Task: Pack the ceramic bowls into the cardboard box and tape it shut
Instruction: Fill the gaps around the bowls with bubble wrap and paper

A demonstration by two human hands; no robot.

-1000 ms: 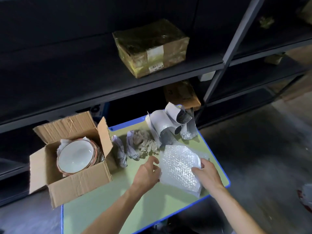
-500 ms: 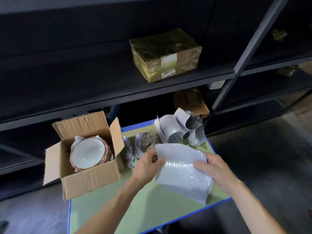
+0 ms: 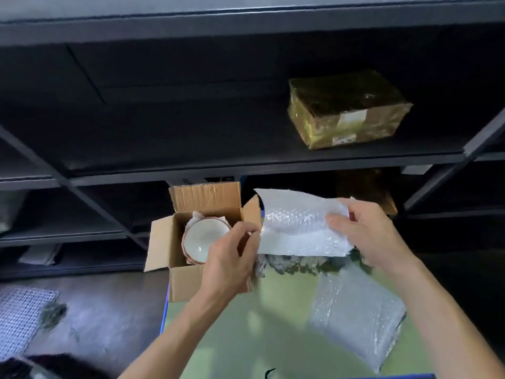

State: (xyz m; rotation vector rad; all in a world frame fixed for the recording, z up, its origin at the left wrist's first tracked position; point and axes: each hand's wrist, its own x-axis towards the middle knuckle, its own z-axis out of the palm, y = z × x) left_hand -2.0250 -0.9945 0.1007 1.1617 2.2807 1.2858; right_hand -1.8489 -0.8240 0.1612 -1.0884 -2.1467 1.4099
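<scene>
- Padding step: left hand (image 3: 229, 258) and right hand (image 3: 366, 233) pinch bubble wrap (image 3: 297, 228).
- Next, likely: lay it over bowls (image 3: 205, 239) in box (image 3: 185, 283), left of grip.

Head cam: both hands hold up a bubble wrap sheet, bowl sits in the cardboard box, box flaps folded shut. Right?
Not quite. The cardboard box is open, not shut: its flaps stand up and outward, and the bowl shows inside, as the head view makes plain. The rest is right: the left hand and right hand hold up the bubble wrap sheet.
</scene>
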